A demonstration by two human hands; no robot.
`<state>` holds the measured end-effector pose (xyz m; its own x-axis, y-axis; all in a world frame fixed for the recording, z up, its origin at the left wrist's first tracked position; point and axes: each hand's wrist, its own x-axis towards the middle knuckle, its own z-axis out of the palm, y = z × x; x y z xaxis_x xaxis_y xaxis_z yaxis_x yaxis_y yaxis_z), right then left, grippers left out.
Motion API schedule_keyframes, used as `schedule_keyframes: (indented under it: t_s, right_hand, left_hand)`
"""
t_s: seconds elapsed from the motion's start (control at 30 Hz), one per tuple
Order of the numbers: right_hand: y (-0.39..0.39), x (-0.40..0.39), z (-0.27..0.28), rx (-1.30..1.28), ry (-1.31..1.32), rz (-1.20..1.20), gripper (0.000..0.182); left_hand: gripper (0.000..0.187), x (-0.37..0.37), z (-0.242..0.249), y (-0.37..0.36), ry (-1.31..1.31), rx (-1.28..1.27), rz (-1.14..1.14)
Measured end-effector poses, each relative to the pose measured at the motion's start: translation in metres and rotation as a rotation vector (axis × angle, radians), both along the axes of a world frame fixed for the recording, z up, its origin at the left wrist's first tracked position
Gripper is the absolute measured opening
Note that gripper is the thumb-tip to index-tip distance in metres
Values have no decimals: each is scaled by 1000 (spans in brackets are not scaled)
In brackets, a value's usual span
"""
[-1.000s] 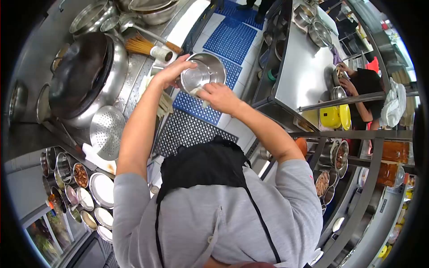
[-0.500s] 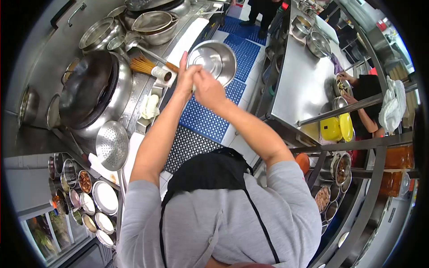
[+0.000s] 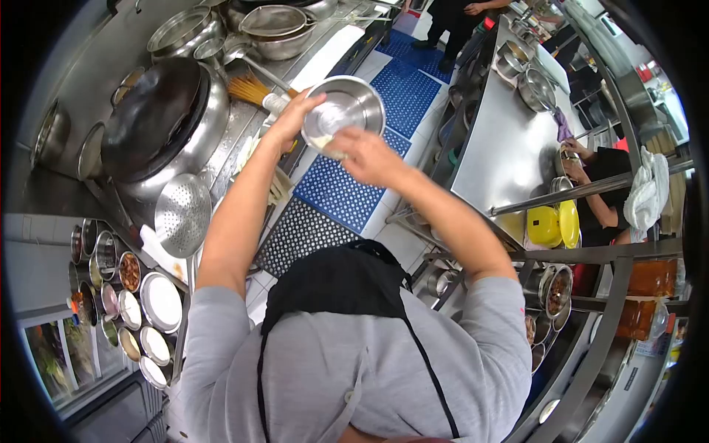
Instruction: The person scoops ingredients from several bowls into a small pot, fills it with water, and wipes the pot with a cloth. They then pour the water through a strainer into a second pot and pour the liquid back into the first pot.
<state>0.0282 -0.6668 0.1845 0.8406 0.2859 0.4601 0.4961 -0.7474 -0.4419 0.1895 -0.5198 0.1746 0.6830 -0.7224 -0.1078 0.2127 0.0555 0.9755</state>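
Note:
A round stainless steel bowl (image 3: pixel 346 100) is held out in front of me, its open side tipped toward my view. My left hand (image 3: pixel 293 120) is closed on its left rim, the thumb over the edge and the other fingers hidden beneath. My right hand (image 3: pixel 367 156) is at the near rim with curled fingers. A small pale yellowish piece (image 3: pixel 322 141) shows at its fingertips against the bowl's inside; I cannot tell what it is. Left of the bowl, a bamboo brush (image 3: pixel 247 89) with a white-wrapped handle lies on the counter.
A large dark wok (image 3: pixel 151 122) sits on the left stove, with a perforated skimmer (image 3: pixel 182 215) nearer me. Steel pots and strainers (image 3: pixel 275 22) stand behind. Blue mats (image 3: pixel 347 184) cover the floor. Across the aisle, a co-worker's hands (image 3: pixel 576 162) are at the steel table (image 3: pixel 495 140).
My hands have moved apart: the left has shifted left along the rim, the right has moved right and down. The bowl has dropped slightly lower in view.

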Motion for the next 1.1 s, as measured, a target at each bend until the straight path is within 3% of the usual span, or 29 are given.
schedule_keyframes:
  t_s: [0.1, 0.17, 0.2, 0.23, 0.3, 0.4, 0.5, 0.57, 0.6, 0.67, 0.7, 0.77, 0.8, 0.83, 0.93, 1.03, 1.1]
  right_hand:
    - [-30, 37, 19, -686, -208, -195, 29]
    - [-29, 42, 1, -790, 23, -338, 26]
    - [-22, 44, -1, -837, 143, -411, 26]
    - [-13, 46, -4, -680, 358, -392, 27]
    - [5, 44, -22, -44, 458, -222, 32]
    - [39, 37, -30, 220, 473, -376, 33]
    - [41, -4, -4, 184, 421, -149, 22]
    - [31, -15, 12, 286, 366, -276, 25]
    - [25, -10, 16, 270, 55, -302, 35]
    - [20, 5, 40, 115, -208, -309, 38]
    - [22, 13, 48, 24, -329, -290, 37]
    - [0, 31, 39, -150, -274, -264, 33]
    - [-7, 35, 40, -238, -251, -250, 31]
    - [-14, 28, 41, -213, -153, -369, 25]
    - [-35, 13, 41, 17, 147, -574, 23]
    - [-1, 24, 33, -272, -446, -459, 25]
    - [-3, 28, 29, -157, -286, -418, 26]
  left_hand:
    - [64, -12, -9, -12, -29, -22, -23]
    - [55, -28, -8, -23, -294, -55, 105]
    - [55, -29, -10, -21, -215, -71, 133]
    - [55, -29, -12, -20, -134, -91, 164]
    - [54, -37, -8, -15, -81, -46, 124]
    - [53, -17, -23, -3, -40, 23, -21]
    - [53, -2, -31, 18, 93, 83, -116]
    - [50, 6, -36, 24, 140, 190, -107]
    - [43, 0, -28, 24, 128, 186, -112]
    - [30, -16, -12, 16, 107, 182, -128]
    - [35, -22, -6, 9, 66, 236, -162]
    - [46, -33, 3, -3, -24, 347, -230]
    - [40, -39, -1, -6, -14, 273, -162]
    - [44, -46, -6, -5, 14, 131, -112]
    - [53, -63, 8, 5, 69, 68, -32]
    - [57, -49, -18, -7, 17, 173, 7]
    - [63, -48, -8, -2, -81, 274, -36]
